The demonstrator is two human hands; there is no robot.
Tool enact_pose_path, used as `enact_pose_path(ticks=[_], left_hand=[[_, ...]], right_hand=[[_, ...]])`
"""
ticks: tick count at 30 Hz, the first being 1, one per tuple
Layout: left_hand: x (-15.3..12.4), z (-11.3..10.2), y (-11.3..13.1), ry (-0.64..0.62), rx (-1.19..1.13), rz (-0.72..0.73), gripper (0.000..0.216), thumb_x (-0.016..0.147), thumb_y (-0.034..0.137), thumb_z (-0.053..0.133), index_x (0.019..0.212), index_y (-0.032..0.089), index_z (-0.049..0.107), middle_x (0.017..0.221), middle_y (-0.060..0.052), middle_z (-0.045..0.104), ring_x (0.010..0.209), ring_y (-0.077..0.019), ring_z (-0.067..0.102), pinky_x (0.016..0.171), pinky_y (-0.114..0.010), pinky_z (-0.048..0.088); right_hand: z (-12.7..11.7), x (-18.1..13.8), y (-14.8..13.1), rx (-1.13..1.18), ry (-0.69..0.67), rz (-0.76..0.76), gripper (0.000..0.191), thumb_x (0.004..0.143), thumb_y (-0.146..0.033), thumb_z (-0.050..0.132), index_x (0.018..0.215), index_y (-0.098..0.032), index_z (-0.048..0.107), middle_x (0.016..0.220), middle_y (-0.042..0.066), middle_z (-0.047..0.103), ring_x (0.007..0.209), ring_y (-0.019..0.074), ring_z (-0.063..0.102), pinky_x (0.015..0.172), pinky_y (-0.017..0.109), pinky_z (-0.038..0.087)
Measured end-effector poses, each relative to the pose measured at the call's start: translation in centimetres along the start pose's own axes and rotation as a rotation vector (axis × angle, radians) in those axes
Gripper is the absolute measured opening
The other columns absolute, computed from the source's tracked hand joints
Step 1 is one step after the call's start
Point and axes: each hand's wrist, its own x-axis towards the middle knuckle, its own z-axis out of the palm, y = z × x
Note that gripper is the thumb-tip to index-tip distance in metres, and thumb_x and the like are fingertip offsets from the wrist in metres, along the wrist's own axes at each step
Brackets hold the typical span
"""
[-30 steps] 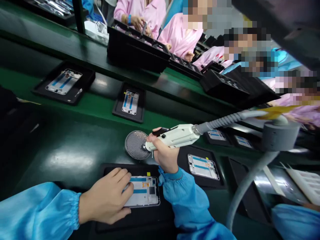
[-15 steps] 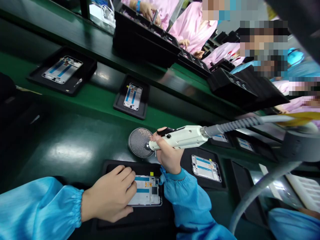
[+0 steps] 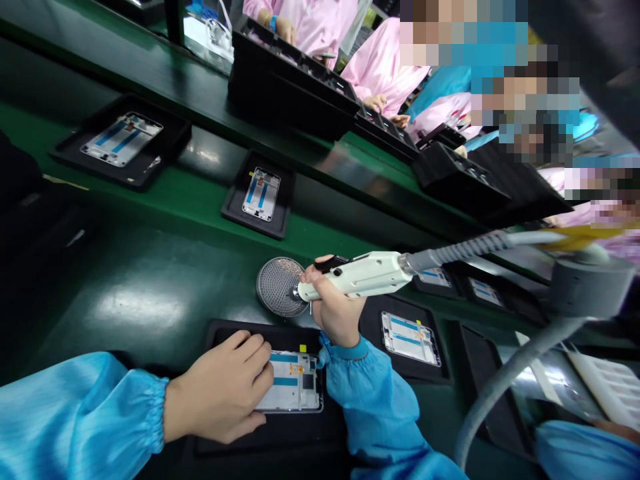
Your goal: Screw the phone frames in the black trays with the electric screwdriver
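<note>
My right hand (image 3: 341,313) is closed round a white electric screwdriver (image 3: 367,275), which lies nearly level. The driver's tip is at a round metal dish (image 3: 281,287) full of small holes; whether it touches cannot be made out. My left hand (image 3: 225,387) curves over the left end of a silver phone frame (image 3: 300,393), fingers at the upper side and thumb at the lower edge. That hand hides the frame's left part. Blue strips and a yellow tab show on the frame, which lies in a black tray (image 3: 330,437).
More phone frames lie in black trays: one to the right (image 3: 411,339), others along the green ledge (image 3: 190,207). A grey curved hose (image 3: 493,387) rises at right beside a white slotted tray (image 3: 613,387). Across the bench, co-workers in pink (image 3: 320,23) sit behind black bins (image 3: 290,87).
Both my hands keep almost the same place, with the screwdriver still at the dish. The view has shifted slightly, and a co-worker's hands across the bench have moved.
</note>
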Motion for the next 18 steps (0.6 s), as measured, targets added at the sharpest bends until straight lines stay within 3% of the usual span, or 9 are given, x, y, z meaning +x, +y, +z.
enact_pose_path(ticks=[12,15,18], left_hand=[[0.2,0.1,-0.1,0.019,0.03,0.013,0.055,0.088,0.058,0.057,0.11,0.009,0.067,0.114,-0.02,0.067,0.104,-0.0343,0.061,0.093,-0.047,0.046],[0.2,0.1,-0.1,0.009,0.029,0.005,0.056,0.088,0.059,0.056,0.111,0.009,0.067,0.117,-0.02,0.066,0.105,-0.0343,0.061,0.093,-0.047,0.047],[0.1,0.1,-0.1,0.008,0.025,0.004,0.057,0.088,0.06,0.056,0.112,0.009,0.067,0.117,-0.02,0.067,0.105,-0.034,0.062,0.093,-0.046,0.048]], right_hand=[[0.4,0.1,0.3,0.088,0.011,0.019,0.022,0.071,-0.022,0.073,0.089,-0.019,0.061,0.067,-0.003,0.06,0.064,0.0147,0.058,0.065,0.034,0.05],[0.5,0.1,-1.6,0.131,0.027,0.03,0.024,0.066,-0.022,0.074,0.086,-0.02,0.061,0.063,-0.004,0.058,0.062,0.0141,0.057,0.064,0.034,0.049],[-0.3,0.0,-5.5,0.207,0.058,0.014,0.023,0.062,-0.021,0.072,0.083,-0.022,0.061,0.059,-0.005,0.053,0.058,0.0115,0.052,0.061,0.03,0.048]])
